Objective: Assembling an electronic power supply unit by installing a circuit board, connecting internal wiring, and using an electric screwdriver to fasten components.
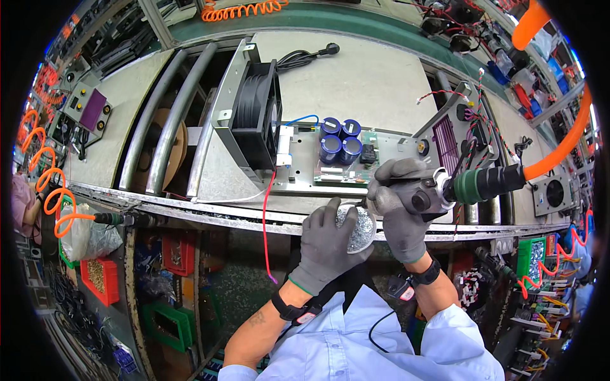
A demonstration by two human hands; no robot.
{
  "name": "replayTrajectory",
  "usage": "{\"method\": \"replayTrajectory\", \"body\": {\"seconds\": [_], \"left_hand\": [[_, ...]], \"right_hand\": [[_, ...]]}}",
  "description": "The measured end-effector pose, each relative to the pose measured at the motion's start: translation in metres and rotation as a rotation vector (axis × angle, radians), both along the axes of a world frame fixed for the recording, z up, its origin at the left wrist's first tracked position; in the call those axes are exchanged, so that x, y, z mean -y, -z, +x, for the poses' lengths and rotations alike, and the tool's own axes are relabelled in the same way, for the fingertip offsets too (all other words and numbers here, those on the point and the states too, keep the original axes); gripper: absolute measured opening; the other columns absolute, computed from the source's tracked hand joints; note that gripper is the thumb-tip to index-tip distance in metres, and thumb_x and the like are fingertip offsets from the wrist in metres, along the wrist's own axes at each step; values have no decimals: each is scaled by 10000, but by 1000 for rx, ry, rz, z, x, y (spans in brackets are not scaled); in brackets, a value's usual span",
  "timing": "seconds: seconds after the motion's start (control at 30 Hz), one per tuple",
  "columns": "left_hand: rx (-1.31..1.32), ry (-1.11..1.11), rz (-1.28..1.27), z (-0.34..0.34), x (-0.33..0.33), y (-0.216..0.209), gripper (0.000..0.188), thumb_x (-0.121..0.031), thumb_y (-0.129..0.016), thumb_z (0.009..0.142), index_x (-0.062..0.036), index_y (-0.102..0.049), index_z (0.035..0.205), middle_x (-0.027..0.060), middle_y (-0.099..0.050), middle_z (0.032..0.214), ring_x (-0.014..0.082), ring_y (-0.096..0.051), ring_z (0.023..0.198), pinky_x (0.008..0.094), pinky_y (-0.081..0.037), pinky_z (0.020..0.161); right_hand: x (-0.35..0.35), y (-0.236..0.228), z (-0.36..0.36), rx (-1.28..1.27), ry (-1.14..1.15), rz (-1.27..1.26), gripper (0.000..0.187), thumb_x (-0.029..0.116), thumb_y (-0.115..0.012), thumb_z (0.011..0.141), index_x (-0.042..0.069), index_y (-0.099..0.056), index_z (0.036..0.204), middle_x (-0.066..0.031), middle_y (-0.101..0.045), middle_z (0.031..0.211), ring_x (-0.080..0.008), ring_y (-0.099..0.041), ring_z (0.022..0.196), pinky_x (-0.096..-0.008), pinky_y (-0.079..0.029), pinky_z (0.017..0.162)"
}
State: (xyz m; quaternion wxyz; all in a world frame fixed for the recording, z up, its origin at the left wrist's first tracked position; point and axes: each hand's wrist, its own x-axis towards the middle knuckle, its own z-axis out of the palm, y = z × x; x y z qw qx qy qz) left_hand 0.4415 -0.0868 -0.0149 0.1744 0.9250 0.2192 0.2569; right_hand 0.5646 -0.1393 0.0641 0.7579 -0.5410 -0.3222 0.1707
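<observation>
My left hand (323, 249), in a grey glove, is closed around a small round cup of silvery screws (363, 232) near the front edge of the bench. Close beside the cup, my right hand (401, 219), also gloved, grips an air screwdriver (431, 195) fed by a thick orange hose (562, 155). The tool's bit is hidden by the hand. Just beyond both hands is a metal chassis plate (305, 173) carrying a circuit board (370, 166) with several blue capacitors (341, 141). A black fan (257, 120) stands upright on the plate's left side.
A red wire (265, 219) hangs over the bench edge (210, 209). Metal rollers (175, 120) lie to the left. A coiled power cord (298, 58) rests behind the fan. Red bins (101, 279) and green bins (168, 324) of parts sit below; a green bin (530, 261) is at right.
</observation>
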Motion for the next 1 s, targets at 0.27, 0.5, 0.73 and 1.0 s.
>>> {"method": "replayTrajectory", "body": {"seconds": [0.27,0.5,0.73,1.0], "left_hand": [[24,17,-18,-1,-1,7,624,-501,-805,650,-185,-656,1167,189,-515,1303,368,-509,1109,489,-421,909],[28,20,11,0,-2,8,677,-488,-799,640,-158,-630,1207,191,-529,1295,356,-523,1118,478,-439,894],[52,-1,-49,0,-1,7,778,-512,-819,628,-58,-556,1203,189,-542,1284,357,-533,1080,501,-433,902],[20,8,-17,1,0,4,798,-511,-820,621,-46,-570,1219,198,-539,1285,369,-527,1078,505,-429,918]], "right_hand": [[-3,14,4,103,-72,-131,345,-65,-595,826,34,-489,1140,-117,-574,1028,-141,-604,808,-266,-516,614],[-15,20,5,170,-106,-66,320,-103,-597,782,29,-519,1063,-94,-592,952,-129,-601,781,-249,-501,597],[-6,-13,14,18,15,-8,228,-97,-628,794,-8,-594,1001,-54,-643,881,-111,-624,794,-258,-518,678],[-10,-31,51,36,126,28,275,-66,-612,793,1,-569,1056,-97,-633,892,-125,-612,679,-243,-494,534]]}}
